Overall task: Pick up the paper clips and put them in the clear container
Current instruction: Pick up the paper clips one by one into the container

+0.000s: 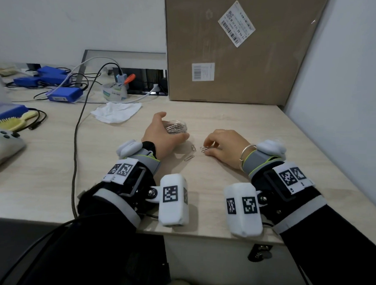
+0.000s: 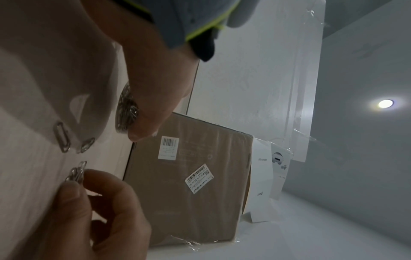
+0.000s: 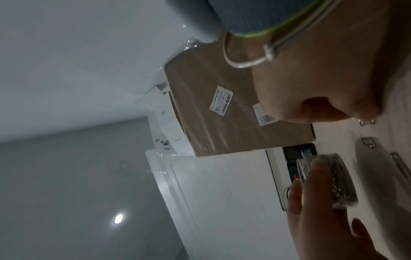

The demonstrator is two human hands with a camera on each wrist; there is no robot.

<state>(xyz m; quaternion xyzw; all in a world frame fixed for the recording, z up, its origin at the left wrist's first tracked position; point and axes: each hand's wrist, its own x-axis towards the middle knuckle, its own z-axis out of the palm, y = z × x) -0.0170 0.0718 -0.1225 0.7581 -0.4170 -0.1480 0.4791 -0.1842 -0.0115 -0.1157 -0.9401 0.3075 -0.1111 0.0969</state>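
Observation:
A small round clear container (image 1: 179,123), holding several silver paper clips, stands on the pale wooden table (image 1: 258,127). My left hand (image 1: 173,127) grips it, thumb behind and fingers in front. My right hand (image 1: 207,148), just to its right, pinches a small bunch of paper clips (image 1: 203,149) low over the table. Two loose paper clips (image 1: 193,147) (image 1: 189,158) lie between the hands. The left wrist view shows the pinched clips (image 2: 76,171), the loose clips (image 2: 62,137) and the container (image 2: 125,112). The right wrist view shows the container (image 3: 333,177) in my left fingers.
A large cardboard box (image 1: 228,47) stands at the back against the wall on the right. A crumpled white tissue (image 1: 116,112), a tape roll (image 1: 115,91), blue devices (image 1: 64,94) and a hairbrush (image 1: 15,121) lie to the left. A grey cable (image 1: 77,142) runs down the table.

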